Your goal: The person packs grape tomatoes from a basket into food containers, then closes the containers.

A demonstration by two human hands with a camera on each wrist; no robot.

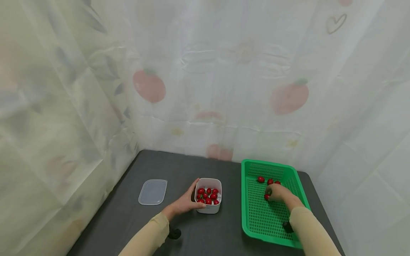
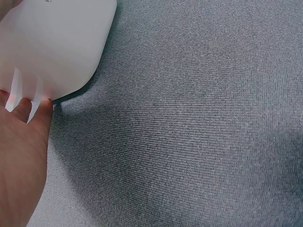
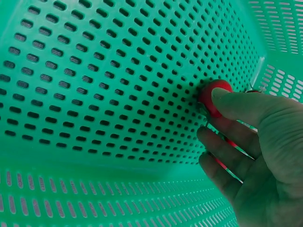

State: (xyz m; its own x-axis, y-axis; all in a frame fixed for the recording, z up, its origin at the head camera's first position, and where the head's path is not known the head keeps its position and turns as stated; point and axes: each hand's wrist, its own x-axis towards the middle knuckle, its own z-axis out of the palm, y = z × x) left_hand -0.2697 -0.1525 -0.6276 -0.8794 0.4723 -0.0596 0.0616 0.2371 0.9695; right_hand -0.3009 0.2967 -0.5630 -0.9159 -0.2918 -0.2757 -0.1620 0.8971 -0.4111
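A white square plastic tub (image 1: 208,209) holds several red cherry tomatoes (image 1: 209,201). My left hand (image 1: 185,201) grips it from the left, thumb along the near rim and fingers spread round the far side. In the left wrist view, fingertips (image 2: 43,108) press against the tub's pale wall (image 2: 61,52). Inside the green basket (image 1: 244,199), my right hand (image 1: 280,193) pinches a single cherry tomato (image 3: 215,97) between thumb and fingers, low over the slotted floor. A few more tomatoes (image 1: 261,179) lie just beyond that hand, partly hidden by it.
A translucent square lid (image 1: 153,192) lies flat on the dark grey table (image 1: 205,238), left of the tub. Patterned curtains (image 1: 224,89) hang close behind the table and along both sides. The basket's raised walls surround the right hand.
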